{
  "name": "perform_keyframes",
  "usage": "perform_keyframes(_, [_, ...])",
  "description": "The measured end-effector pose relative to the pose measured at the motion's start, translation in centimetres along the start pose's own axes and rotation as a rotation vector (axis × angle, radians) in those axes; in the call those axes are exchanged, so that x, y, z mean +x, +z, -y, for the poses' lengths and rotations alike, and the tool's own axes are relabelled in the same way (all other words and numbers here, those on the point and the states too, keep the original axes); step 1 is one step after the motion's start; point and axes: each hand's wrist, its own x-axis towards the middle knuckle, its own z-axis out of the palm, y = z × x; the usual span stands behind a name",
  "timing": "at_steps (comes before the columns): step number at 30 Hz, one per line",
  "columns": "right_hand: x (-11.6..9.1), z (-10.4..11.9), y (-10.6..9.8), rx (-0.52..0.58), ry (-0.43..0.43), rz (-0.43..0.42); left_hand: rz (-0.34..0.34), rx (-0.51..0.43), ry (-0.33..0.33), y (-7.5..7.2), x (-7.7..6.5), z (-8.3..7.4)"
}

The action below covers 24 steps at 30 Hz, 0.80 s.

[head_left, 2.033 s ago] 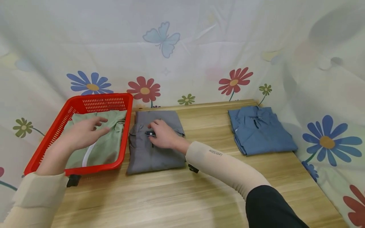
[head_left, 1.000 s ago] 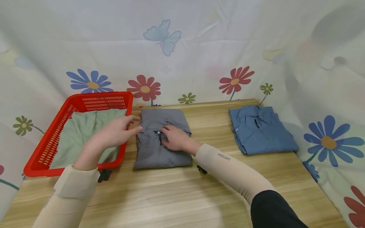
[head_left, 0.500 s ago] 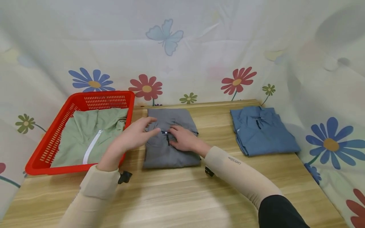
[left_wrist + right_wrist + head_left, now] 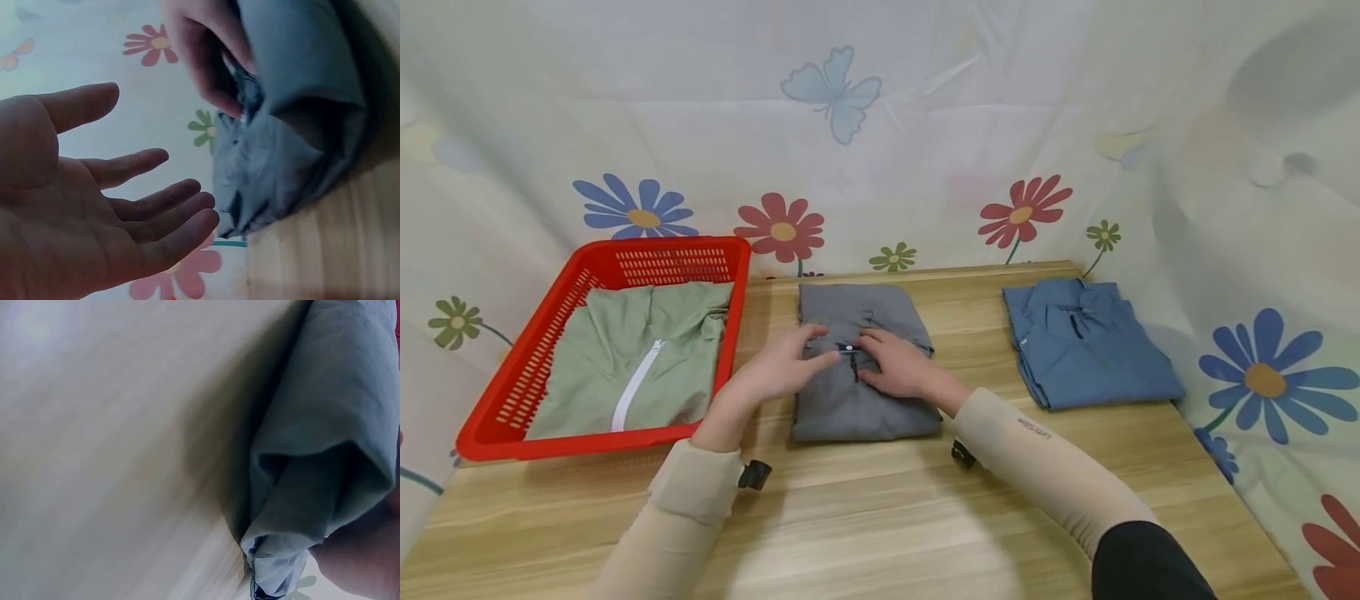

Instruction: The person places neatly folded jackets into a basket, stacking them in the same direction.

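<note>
A folded grey zip-neck top lies on the table just right of the red basket, its dark zip and collar label facing up. My right hand rests on the collar area, thumb and fingertips spread apart against the fabric. The left wrist view shows that same right hand bent down over the collar. Over the top's left side, my left hand has its thumb and fingers stretched out, holding nothing. In the right wrist view, the top's rolled, folded edge covers most of the right hand.
The red basket at the left holds a folded green top with a white zip. A folded blue top lies at the right end of the wooden table. A flower-print curtain stands behind.
The grey top has slid rightward, away from the basket, along with my right hand. My left hand has moved right from above the green top to the grey top's left side.
</note>
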Motion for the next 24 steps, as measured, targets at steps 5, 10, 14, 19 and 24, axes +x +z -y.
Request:
perform_keyframes(5, [-0.5, -0.6, -0.1, 0.030, -0.021, -0.020, 0.003, -0.017, -0.031, 0.8, 0.4, 0.6])
perform_keyframes(10, [-1.1, -1.3, -0.4, 0.070, -0.035, -0.030, -0.016, -0.032, -0.049, 1.4, 0.5, 0.9])
perform_keyframes(14, [-1.5, -1.9, -0.6, 0.092, -0.024, -0.035, -0.054, -0.099, -0.059, 1.9, 0.8, 1.0])
perform_keyframes(19, [-2.0, -2.6, -0.7, 0.120, -0.021, -0.044, -0.110, -0.259, -0.099, 2.5, 1.1, 1.1])
perform_keyframes(24, [-2.5, -3.3, -0.7, 0.143, -0.022, -0.065, -0.127, -0.403, -0.146, 3.0, 1.4, 1.6])
